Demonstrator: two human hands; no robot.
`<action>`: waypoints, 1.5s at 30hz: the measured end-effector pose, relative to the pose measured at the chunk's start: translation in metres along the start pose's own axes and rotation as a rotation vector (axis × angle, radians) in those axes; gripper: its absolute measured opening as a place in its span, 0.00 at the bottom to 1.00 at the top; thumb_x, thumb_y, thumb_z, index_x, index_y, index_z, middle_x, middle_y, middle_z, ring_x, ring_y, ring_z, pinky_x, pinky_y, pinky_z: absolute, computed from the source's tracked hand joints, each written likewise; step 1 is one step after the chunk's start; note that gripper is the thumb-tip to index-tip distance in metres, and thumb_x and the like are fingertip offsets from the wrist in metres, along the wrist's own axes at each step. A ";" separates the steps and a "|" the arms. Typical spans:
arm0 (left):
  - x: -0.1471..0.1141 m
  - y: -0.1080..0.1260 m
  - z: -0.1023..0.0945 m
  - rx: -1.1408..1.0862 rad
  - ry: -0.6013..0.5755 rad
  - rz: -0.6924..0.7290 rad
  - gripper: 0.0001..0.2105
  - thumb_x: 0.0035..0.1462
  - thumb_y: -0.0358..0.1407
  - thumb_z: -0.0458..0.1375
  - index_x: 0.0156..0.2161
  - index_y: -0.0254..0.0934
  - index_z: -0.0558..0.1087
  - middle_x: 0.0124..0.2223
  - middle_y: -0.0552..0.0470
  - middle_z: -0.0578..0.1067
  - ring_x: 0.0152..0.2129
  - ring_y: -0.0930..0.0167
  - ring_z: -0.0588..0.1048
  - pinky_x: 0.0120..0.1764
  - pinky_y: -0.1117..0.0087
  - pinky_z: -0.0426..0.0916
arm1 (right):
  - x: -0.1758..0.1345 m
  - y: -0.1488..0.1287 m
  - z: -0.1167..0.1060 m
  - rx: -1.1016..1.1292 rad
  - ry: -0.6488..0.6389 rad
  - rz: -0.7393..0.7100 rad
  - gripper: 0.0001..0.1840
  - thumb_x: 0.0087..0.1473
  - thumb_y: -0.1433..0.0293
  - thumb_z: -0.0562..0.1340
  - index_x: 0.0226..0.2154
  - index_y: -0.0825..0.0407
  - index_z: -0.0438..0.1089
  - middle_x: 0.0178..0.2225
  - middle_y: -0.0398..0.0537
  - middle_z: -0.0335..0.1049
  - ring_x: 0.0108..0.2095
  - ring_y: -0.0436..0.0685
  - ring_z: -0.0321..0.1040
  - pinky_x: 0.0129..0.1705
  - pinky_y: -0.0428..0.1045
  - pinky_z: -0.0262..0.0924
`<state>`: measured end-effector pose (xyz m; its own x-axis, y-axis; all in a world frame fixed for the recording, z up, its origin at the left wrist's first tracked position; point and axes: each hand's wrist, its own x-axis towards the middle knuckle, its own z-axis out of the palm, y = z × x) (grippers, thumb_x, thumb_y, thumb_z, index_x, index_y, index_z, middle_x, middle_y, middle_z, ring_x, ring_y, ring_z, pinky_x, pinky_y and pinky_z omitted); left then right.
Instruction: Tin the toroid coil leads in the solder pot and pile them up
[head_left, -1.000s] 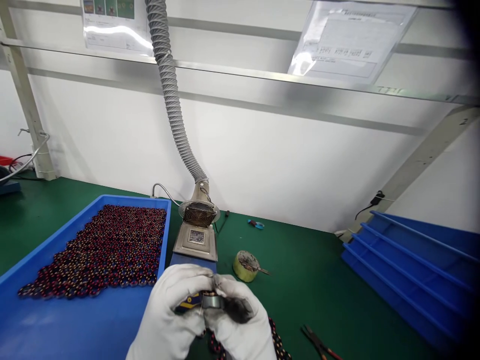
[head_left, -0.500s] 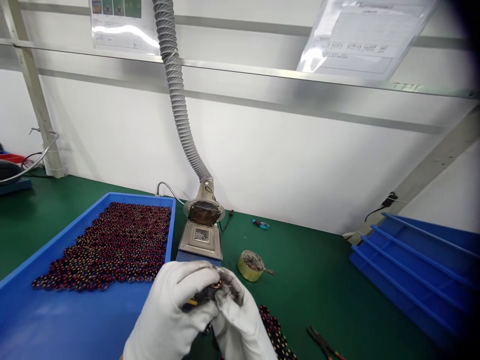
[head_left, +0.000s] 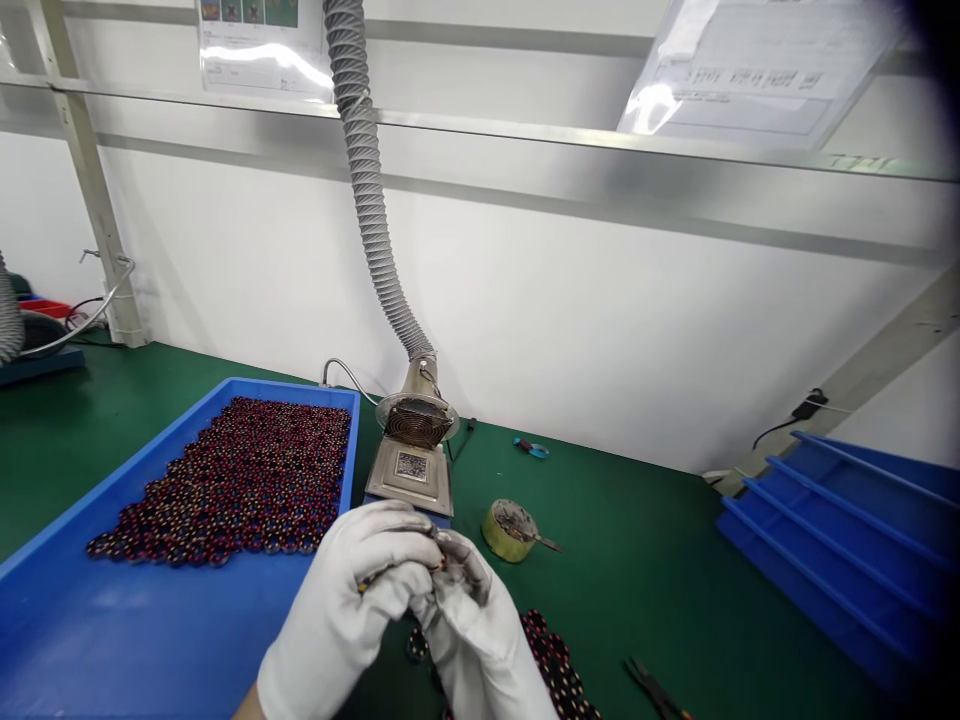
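Note:
In white gloves, my left hand (head_left: 360, 590) and my right hand (head_left: 484, 610) meet at the lower middle, both closed with fingertips together. Between them shows a bit of a small coppery piece (head_left: 439, 565), mostly hidden by the fingers. A speck of yellow and dark (head_left: 365, 583) peeks out from my left fingers; its kind is hidden. The glove fingertips are stained grey. Below the hands lies a small dark round part (head_left: 417, 644) with light dots. Beside my right wrist is a cluster of similar round parts (head_left: 555, 665) with red and copper-coloured dots.
A blue tray (head_left: 135, 640) at left holds many such parts. Behind my hands stand a square metal-topped device (head_left: 409, 480) and an extraction hose (head_left: 371, 190). To the right are a round tin (head_left: 504, 540), pliers (head_left: 652, 688), a blue-handled tool (head_left: 531, 448) and stacked blue trays (head_left: 840, 550).
My left fingers have closed further over the dark, yellow-marked thing, which showed more before. The whole view has shifted slightly, with the scene sliding to the right. Both hands stay together.

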<state>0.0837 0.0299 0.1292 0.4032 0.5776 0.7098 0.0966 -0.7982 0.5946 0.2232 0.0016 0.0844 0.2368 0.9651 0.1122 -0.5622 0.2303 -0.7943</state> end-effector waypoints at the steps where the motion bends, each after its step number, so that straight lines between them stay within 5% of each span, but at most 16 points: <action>1: 0.000 0.000 0.001 -0.049 0.025 -0.035 0.09 0.57 0.37 0.51 0.35 0.44 0.74 0.40 0.52 0.76 0.41 0.66 0.73 0.44 0.65 0.69 | 0.002 -0.001 -0.001 -0.008 -0.042 0.032 0.17 0.30 0.69 0.73 0.29 0.47 0.75 0.33 0.48 0.76 0.34 0.58 0.72 0.40 0.53 0.66; 4: -0.001 0.002 0.001 -0.222 0.133 -0.190 0.09 0.56 0.34 0.49 0.29 0.41 0.72 0.37 0.51 0.75 0.39 0.68 0.73 0.41 0.69 0.69 | -0.001 -0.010 0.005 -0.015 -0.127 0.106 0.14 0.32 0.67 0.73 0.27 0.50 0.75 0.30 0.48 0.76 0.31 0.58 0.71 0.39 0.53 0.66; 8: -0.004 0.005 -0.004 -0.241 0.214 -0.364 0.08 0.56 0.34 0.51 0.35 0.41 0.73 0.43 0.52 0.74 0.45 0.68 0.70 0.45 0.70 0.66 | -0.020 -0.020 0.023 0.143 -0.114 0.160 0.18 0.39 0.62 0.69 0.35 0.50 0.74 0.32 0.48 0.75 0.30 0.54 0.70 0.39 0.52 0.64; 11: -0.005 0.008 -0.005 -0.113 0.009 -0.236 0.18 0.47 0.32 0.60 0.45 0.47 0.70 0.51 0.54 0.70 0.49 0.66 0.67 0.51 0.66 0.62 | -0.030 -0.021 0.030 0.298 -0.106 0.188 0.14 0.43 0.63 0.67 0.35 0.48 0.73 0.33 0.45 0.75 0.31 0.53 0.70 0.39 0.50 0.64; 14: -0.002 0.013 -0.003 -0.027 -0.096 -0.080 0.23 0.44 0.26 0.62 0.46 0.47 0.68 0.49 0.53 0.72 0.47 0.68 0.68 0.50 0.67 0.62 | -0.031 -0.022 0.027 0.339 -0.116 0.196 0.07 0.42 0.67 0.67 0.30 0.48 0.74 0.35 0.43 0.75 0.32 0.50 0.70 0.40 0.46 0.63; 20: 0.002 0.009 -0.001 -0.234 0.014 0.005 0.08 0.52 0.37 0.60 0.39 0.43 0.73 0.39 0.53 0.77 0.39 0.69 0.73 0.44 0.70 0.67 | -0.030 -0.021 0.028 0.171 -0.064 0.120 0.15 0.40 0.65 0.68 0.34 0.51 0.74 0.36 0.47 0.74 0.39 0.56 0.68 0.45 0.52 0.61; 24: -0.003 0.003 -0.003 -0.460 0.171 -0.193 0.06 0.54 0.37 0.57 0.28 0.43 0.74 0.32 0.57 0.76 0.34 0.70 0.74 0.41 0.70 0.69 | -0.031 -0.021 0.031 0.141 -0.039 0.126 0.16 0.38 0.65 0.69 0.34 0.51 0.74 0.36 0.49 0.74 0.38 0.58 0.69 0.41 0.54 0.63; 27: -0.005 0.002 -0.008 -0.450 0.304 -0.370 0.06 0.54 0.33 0.56 0.29 0.45 0.75 0.35 0.59 0.77 0.36 0.72 0.74 0.40 0.74 0.69 | -0.031 -0.021 0.030 0.228 -0.078 0.187 0.16 0.38 0.65 0.69 0.34 0.50 0.74 0.32 0.48 0.75 0.33 0.55 0.70 0.35 0.50 0.64; 29: -0.004 0.005 -0.009 -0.320 0.202 -0.341 0.07 0.50 0.32 0.59 0.35 0.46 0.75 0.42 0.57 0.76 0.40 0.70 0.73 0.44 0.72 0.67 | -0.031 -0.022 0.031 0.299 -0.098 0.218 0.16 0.39 0.64 0.69 0.35 0.50 0.73 0.31 0.46 0.75 0.31 0.54 0.70 0.35 0.50 0.64; 33: 0.000 0.012 -0.002 -0.089 -0.033 -0.130 0.25 0.38 0.24 0.64 0.44 0.46 0.71 0.48 0.53 0.73 0.44 0.66 0.70 0.48 0.67 0.64 | -0.032 -0.020 0.033 0.332 -0.066 0.186 0.13 0.40 0.63 0.68 0.32 0.49 0.73 0.33 0.45 0.75 0.34 0.56 0.70 0.40 0.53 0.64; 38: 0.003 0.013 -0.001 -0.209 -0.018 -0.022 0.16 0.44 0.32 0.65 0.40 0.45 0.72 0.39 0.53 0.76 0.38 0.68 0.73 0.43 0.69 0.67 | -0.032 -0.019 0.032 0.228 -0.092 0.169 0.16 0.38 0.61 0.69 0.33 0.49 0.73 0.34 0.48 0.73 0.36 0.58 0.69 0.39 0.54 0.64; 45: 0.002 0.005 -0.001 -0.602 0.167 -0.201 0.04 0.47 0.31 0.62 0.27 0.43 0.77 0.29 0.56 0.78 0.29 0.70 0.75 0.38 0.72 0.70 | -0.032 -0.015 0.028 0.168 -0.072 0.198 0.20 0.35 0.61 0.70 0.35 0.48 0.73 0.36 0.50 0.74 0.38 0.60 0.69 0.42 0.59 0.63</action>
<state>0.0838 0.0279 0.1341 0.2792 0.7631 0.5828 -0.3901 -0.4645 0.7950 0.2021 -0.0291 0.1097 0.0552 0.9984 0.0119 -0.7172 0.0479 -0.6953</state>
